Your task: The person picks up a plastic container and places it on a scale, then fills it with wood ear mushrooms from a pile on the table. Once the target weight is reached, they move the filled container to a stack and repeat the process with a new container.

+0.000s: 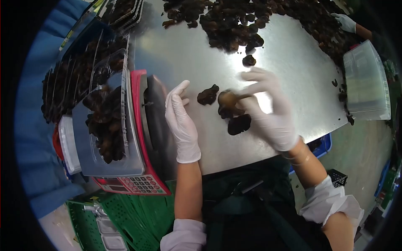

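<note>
Weighing looks partly done: dark mushrooms already fill the clear tray on the scale, left of the left hand, which rests flat with an empty, wide grip. The right hand has its grip pinched on a mushroom piece; loose pieces lie below, and a large pile beyond remains on the table.

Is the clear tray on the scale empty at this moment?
No. The clear tray on the scale already holds a heap of dark mushroom pieces.
</note>
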